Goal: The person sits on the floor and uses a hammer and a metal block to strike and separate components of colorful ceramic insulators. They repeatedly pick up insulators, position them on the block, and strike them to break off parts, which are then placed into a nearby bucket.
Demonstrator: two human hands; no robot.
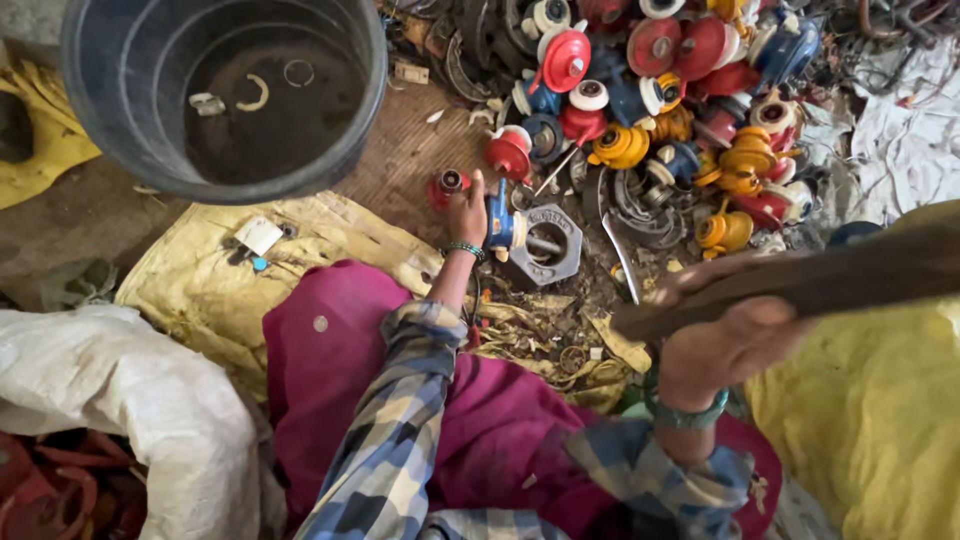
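Note:
My left hand reaches forward and holds a small blue part upright against a grey hexagonal metal block on the ground. A small red part lies just beyond its fingers. My right hand is raised close to the camera, shut around the brown wooden handle of a tool whose head is out of view. Both wrists wear green bead bracelets, and the sleeves are checked blue and cream.
A heap of red, blue, yellow and white parts lies behind the block. A large dark bucket holding a few scraps stands at upper left. Yellow sacking, a white sack and magenta cloth surround me.

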